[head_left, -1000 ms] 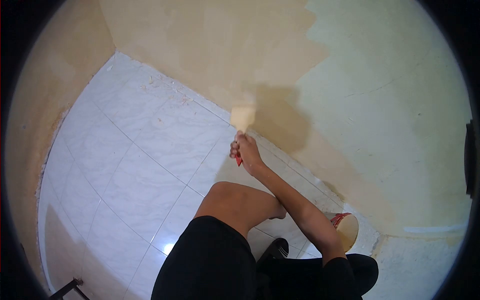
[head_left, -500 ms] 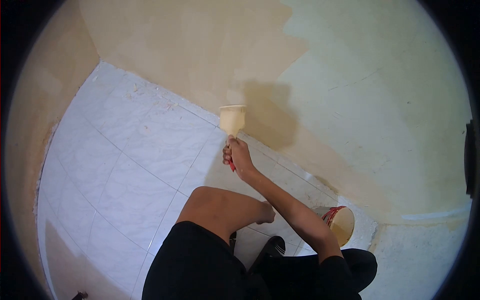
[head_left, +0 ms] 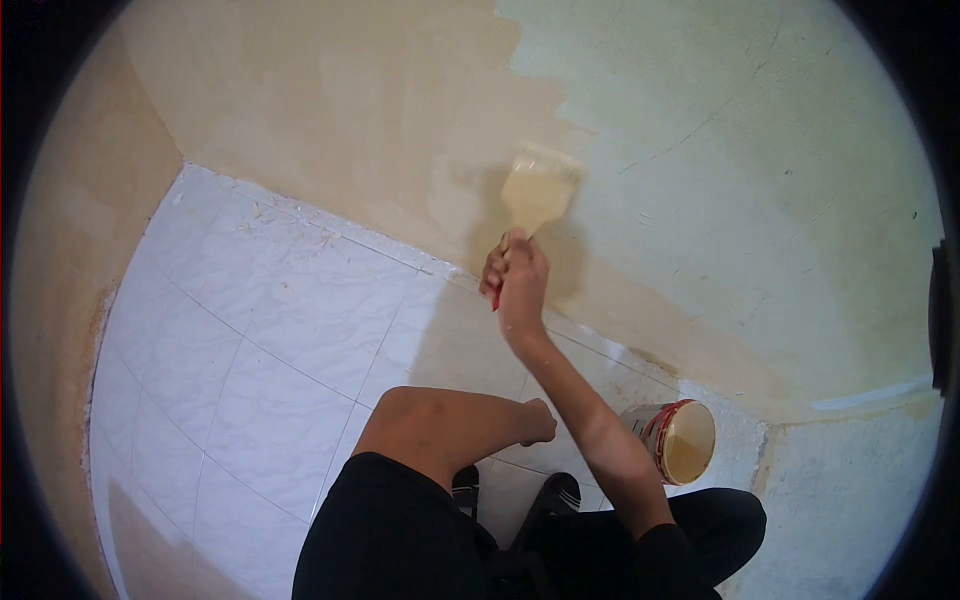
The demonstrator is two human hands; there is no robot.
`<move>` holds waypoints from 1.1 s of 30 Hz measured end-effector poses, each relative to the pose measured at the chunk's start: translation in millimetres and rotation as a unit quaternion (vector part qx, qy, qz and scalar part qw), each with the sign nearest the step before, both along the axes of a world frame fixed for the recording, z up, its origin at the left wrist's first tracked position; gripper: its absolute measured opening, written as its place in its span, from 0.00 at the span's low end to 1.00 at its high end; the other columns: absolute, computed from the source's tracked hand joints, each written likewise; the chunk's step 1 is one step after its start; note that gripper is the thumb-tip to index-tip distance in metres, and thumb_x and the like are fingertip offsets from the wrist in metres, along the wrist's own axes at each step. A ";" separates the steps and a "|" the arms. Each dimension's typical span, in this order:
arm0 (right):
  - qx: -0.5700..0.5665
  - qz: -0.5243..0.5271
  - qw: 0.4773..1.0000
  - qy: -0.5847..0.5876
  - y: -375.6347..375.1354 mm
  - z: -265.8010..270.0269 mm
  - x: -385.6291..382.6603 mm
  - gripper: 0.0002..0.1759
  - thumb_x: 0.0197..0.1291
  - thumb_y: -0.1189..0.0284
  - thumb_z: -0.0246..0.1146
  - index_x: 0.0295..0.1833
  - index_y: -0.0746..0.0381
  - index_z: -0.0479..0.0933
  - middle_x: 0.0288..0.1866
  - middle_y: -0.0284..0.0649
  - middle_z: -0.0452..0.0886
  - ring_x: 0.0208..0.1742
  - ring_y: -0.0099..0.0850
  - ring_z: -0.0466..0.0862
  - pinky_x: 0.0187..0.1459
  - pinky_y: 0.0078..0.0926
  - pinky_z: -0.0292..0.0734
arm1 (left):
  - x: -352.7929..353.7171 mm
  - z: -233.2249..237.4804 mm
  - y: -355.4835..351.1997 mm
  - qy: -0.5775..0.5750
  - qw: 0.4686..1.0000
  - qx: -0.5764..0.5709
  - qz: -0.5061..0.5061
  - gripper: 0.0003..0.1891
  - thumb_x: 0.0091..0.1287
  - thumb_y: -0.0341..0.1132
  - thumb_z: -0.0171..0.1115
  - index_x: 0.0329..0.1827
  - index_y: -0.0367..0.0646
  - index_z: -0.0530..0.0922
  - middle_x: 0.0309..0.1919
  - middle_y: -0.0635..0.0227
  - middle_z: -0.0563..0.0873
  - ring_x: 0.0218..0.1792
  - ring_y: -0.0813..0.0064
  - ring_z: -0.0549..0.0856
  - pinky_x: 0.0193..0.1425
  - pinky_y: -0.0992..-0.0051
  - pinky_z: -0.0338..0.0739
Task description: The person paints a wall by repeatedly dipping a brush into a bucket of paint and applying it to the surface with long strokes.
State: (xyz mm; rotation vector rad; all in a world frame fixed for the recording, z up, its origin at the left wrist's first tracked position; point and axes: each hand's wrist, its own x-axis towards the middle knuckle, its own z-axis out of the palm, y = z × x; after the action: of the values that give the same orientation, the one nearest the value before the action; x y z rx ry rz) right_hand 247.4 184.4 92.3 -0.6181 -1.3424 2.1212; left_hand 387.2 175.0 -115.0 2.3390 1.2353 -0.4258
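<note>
Cream coats the broad flat tool at twelve o'clock, my right hand closed round its handle, aiming it wallward; my left hand curls, contents unclear. The bucket sits handily at four, beside my forearm; crumbs litter ten o'clock

The brush is blurred, the right-edge dark object unclear

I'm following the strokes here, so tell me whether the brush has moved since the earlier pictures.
Yes. Judged against the pale green area, the brush has come closer, and is farther from the floor.
</note>
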 end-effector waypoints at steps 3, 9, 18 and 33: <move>-0.051 -0.010 0.996 -0.065 -11.0 -46.9 8.9 0.18 0.71 0.59 0.47 0.30 0.57 0.60 0.18 0.29 0.59 0.15 0.18 0.61 0.14 0.17 0.55 | 1.3 15.6 -4.7 -0.002 0.999 -0.023 -0.022 0.18 0.51 0.32 0.67 0.48 0.48 0.82 0.51 0.65 0.82 0.51 0.61 0.82 0.45 0.58 0.80; -0.005 -0.015 0.999 -0.043 -23.6 -17.8 31.3 0.18 0.71 0.59 0.47 0.28 0.56 0.59 0.17 0.28 0.58 0.14 0.17 0.59 0.12 0.17 0.53 | -5.4 48.2 -34.4 0.002 0.995 -0.080 -0.058 0.18 0.49 0.28 0.66 0.46 0.46 0.82 0.51 0.62 0.82 0.52 0.59 0.81 0.48 0.57 0.77; -0.025 -0.021 0.999 0.029 9.4 44.3 2.3 0.18 0.69 0.59 0.49 0.28 0.56 0.61 0.18 0.29 0.60 0.14 0.18 0.59 0.12 0.17 0.52 | -0.1 40.5 -19.9 0.000 0.998 -0.049 -0.046 0.19 0.48 0.33 0.68 0.47 0.47 0.83 0.48 0.65 0.84 0.48 0.62 0.84 0.42 0.58 0.80; 0.054 -0.045 0.997 0.029 6.6 71.4 8.5 0.19 0.69 0.60 0.47 0.26 0.57 0.59 0.18 0.29 0.59 0.13 0.17 0.57 0.12 0.16 0.51 | -13.0 25.2 -29.0 0.005 0.998 -0.038 -0.059 0.21 0.49 0.33 0.69 0.49 0.48 0.82 0.50 0.65 0.83 0.50 0.63 0.83 0.44 0.58 0.80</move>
State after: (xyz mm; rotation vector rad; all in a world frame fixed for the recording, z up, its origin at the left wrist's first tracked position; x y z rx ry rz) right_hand 256.0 190.9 163.7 -0.5572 -1.3618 1.9671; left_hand 374.3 146.0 -89.8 2.3539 1.0704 -0.5146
